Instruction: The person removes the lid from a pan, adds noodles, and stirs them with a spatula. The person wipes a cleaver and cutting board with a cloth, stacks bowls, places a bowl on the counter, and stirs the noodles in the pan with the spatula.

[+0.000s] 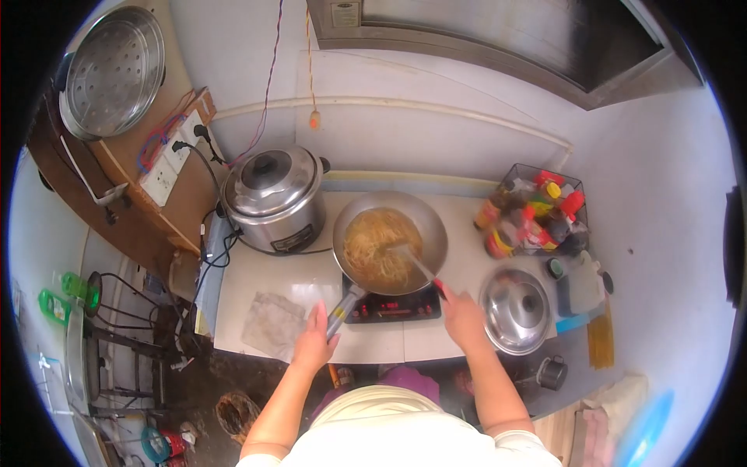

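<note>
A wok (434, 222) sits on a black induction cooker (393, 307) with glowing red digits, and holds noodles (369, 245) in brownish liquid. My left hand (313, 342) is at the end of the wok handle (343, 313), which lies between thumb and fingers; the index finger points up along it. In my right hand (464, 319), closed, is the red grip of a spatula (420, 267). Its pale blade dips into the noodles near the middle of the wok.
A lidded steel cooker (272, 202) stands left of the wok, above a grey cloth (274, 323). On the right are a steel lid (515, 311), a wire basket (580, 191) of bottles and a plastic jug (582, 284). Cords and sockets (161, 177) line the left side.
</note>
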Motion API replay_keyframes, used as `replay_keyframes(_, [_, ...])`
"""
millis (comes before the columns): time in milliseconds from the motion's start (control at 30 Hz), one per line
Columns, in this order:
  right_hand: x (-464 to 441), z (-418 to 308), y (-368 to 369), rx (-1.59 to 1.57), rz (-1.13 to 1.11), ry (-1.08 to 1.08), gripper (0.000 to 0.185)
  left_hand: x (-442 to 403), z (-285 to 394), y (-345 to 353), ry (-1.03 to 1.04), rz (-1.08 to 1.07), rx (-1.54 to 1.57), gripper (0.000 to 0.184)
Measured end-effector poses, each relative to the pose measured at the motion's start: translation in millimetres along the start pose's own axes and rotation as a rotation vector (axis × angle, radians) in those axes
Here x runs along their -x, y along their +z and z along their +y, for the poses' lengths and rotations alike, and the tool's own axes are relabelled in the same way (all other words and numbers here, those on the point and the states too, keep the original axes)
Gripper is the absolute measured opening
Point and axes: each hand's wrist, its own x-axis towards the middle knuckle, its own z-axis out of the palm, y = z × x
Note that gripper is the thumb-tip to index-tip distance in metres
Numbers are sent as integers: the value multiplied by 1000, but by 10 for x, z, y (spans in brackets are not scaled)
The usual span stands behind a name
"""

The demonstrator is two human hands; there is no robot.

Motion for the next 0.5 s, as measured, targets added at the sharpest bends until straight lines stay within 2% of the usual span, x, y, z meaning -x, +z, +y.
replay_keyframes(167, [264, -74, 270, -9, -195, -15, 50, 50, 73, -85, -22, 40, 33, 87])
replay_keyframes(300, [324, -108, 280, -1, -361, -9, 57, 75, 115, -183, -50, -33, 65, 89])
replay_keyframes(400, [314, -176, 41, -69, -331, 0, 52, 101, 115, -202, -23, -7, 64, 85])
replay_keyframes(500, [242, -113, -115, -197, 161, -281, 41, 152, 118, -211, 14, 38, 34, 82])
